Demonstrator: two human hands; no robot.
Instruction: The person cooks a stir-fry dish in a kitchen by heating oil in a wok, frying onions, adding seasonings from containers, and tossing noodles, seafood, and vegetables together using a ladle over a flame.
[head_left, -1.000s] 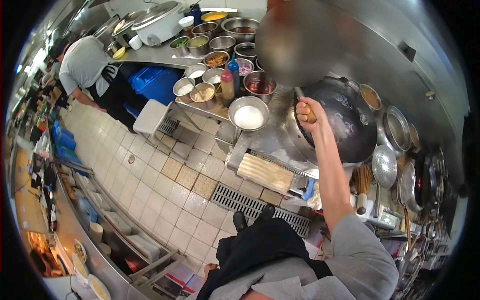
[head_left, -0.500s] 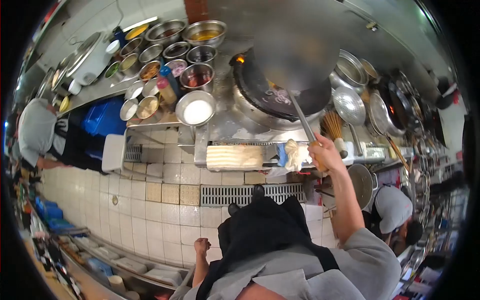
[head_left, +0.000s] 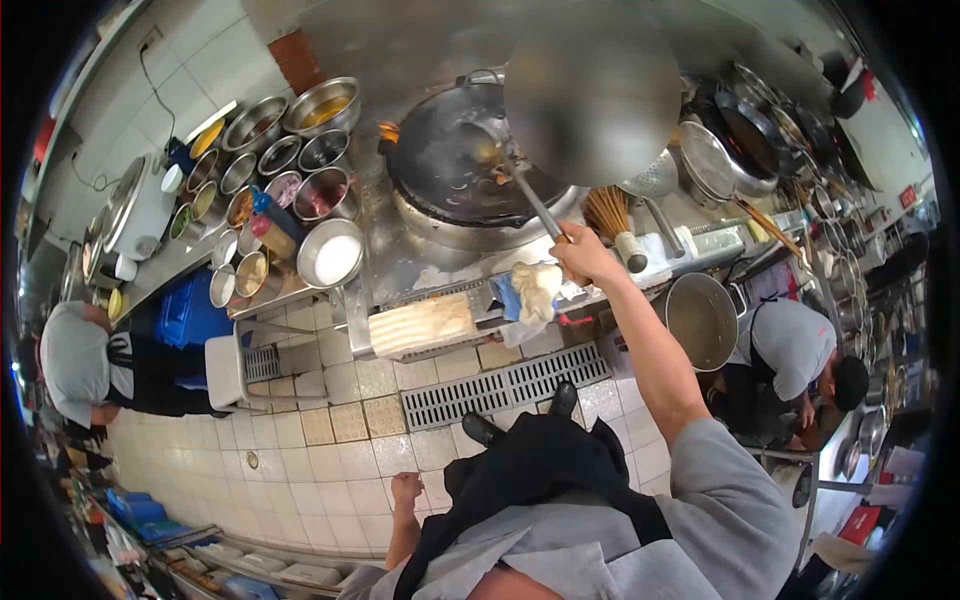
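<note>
Has at the left a blue bin (head_left: pixel 188 305) and a pale stool (head_left: pixel 226 370), then metal bowls (head_left: pixel 347 208) crowded on the counter (head_left: pixel 382 268) and a small flame (head_left: pixel 388 132) by the rim of a dark wok (head_left: pixel 428 165), and holds the left hand (head_left: pixel 407 487) low above the tiled floor (head_left: pixel 290 460) with fingers curled, though cannot tell around what, if anything. Farther right, clasps a long-handled utensil (head_left: pixel 540 208) in the right hand (head_left: pixel 588 254), with the far end down in the wok among bits of food (head_left: pixel 500 173). Just beyond, has a bristle brush (head_left: pixel 607 212), then a large pot (head_left: pixel 703 325) and a stooping co-worker (head_left: pixel 790 345).
</note>
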